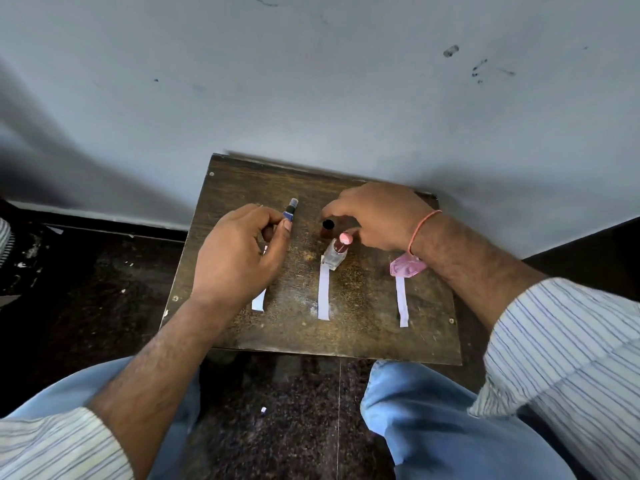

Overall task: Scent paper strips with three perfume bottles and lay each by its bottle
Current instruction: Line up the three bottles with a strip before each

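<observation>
My left hand (239, 251) grips a slim blue perfume bottle (290, 210) above the left of the small wooden table (363, 327); its spray nozzle is bare. My right hand (377, 213) pinches a dark brown cap (327, 228) with its open end up, just behind a clear glass bottle with a pink top (337, 252). A pink bottle (407, 265) lies under my right wrist. Three white paper strips lie on the table: the left strip (259, 301) partly under my left hand, the middle strip (323, 294), and the right strip (401, 301).
The table stands against a pale blue wall (311, 98). A dark speckled floor (277, 410) lies around it, and my knees in blue jeans (415, 403) are at its front edge.
</observation>
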